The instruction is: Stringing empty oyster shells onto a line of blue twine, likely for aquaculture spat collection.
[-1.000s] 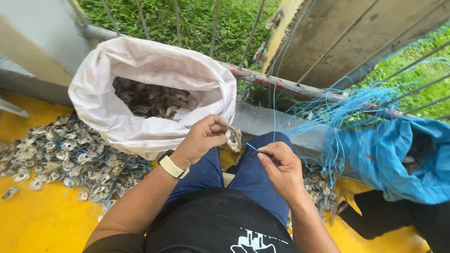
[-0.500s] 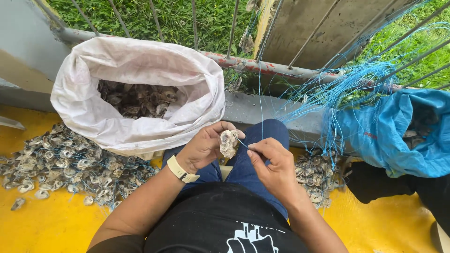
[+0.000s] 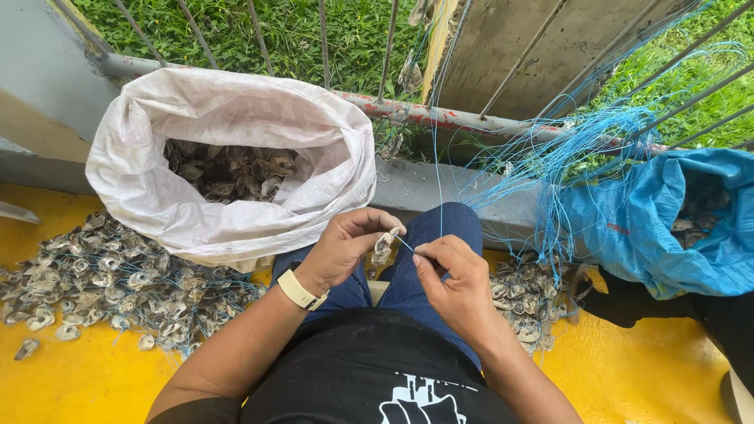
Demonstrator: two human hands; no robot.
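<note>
My left hand (image 3: 345, 247) pinches a greyish oyster shell (image 3: 382, 248) above my knee in blue jeans. My right hand (image 3: 454, 279) sits just right of it, thumb and forefinger closed on a thin blue string (image 3: 437, 169) that runs up to the railing; the string's end meets the shell. A pale watch is on my left wrist.
An open white sack (image 3: 228, 169) of shells stands at upper left. Strung shells (image 3: 102, 279) lie heaped on the yellow floor (image 3: 71, 377) at left, and more shells (image 3: 522, 302) by my right knee. A blue sack (image 3: 667, 224) and loose blue strings (image 3: 573, 149) hang from the rusty railing (image 3: 440, 114).
Both hands have stayed together at the shell; the shell has turned edge-on in my left fingers, and the view has shifted slightly.
</note>
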